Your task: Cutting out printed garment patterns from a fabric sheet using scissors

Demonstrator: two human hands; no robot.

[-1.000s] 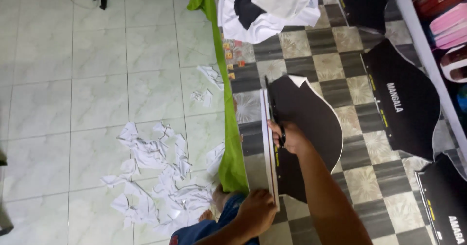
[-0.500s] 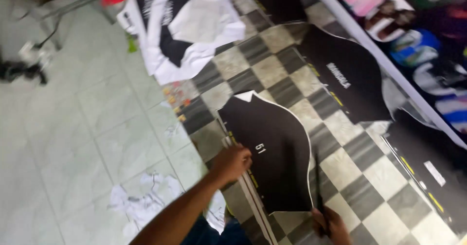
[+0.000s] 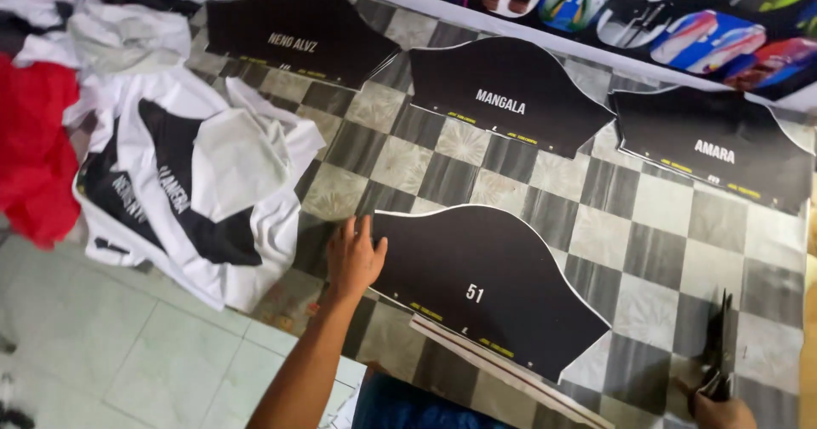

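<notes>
Four panels: black cut fabric pieces with white edging lie flat on the checkered mat [image 3: 596, 225], three in a row at the far side, one nearer.
Near panel: black sleeve-shaped piece [image 3: 485, 288] with a white numeral, lying just in front of the person, long straight edge toward them.
Left hand: left hand [image 3: 353, 259] palm down, fingers [image 3: 364, 229] spread and flat, resting on the near panel's left corner and the mat beside it.
Right hand: right hand [image 3: 719, 408] at bottom right edge, mostly cut off; closed around the handles of dark scissors [image 3: 719, 344], blades pointing away, well apart from the near panel.
Left side: heap of white and black cloth [image 3: 196, 182]; red cloth [image 3: 34, 157] beyond it.
Far edge: colourful printed pieces [image 3: 681, 33].
</notes>
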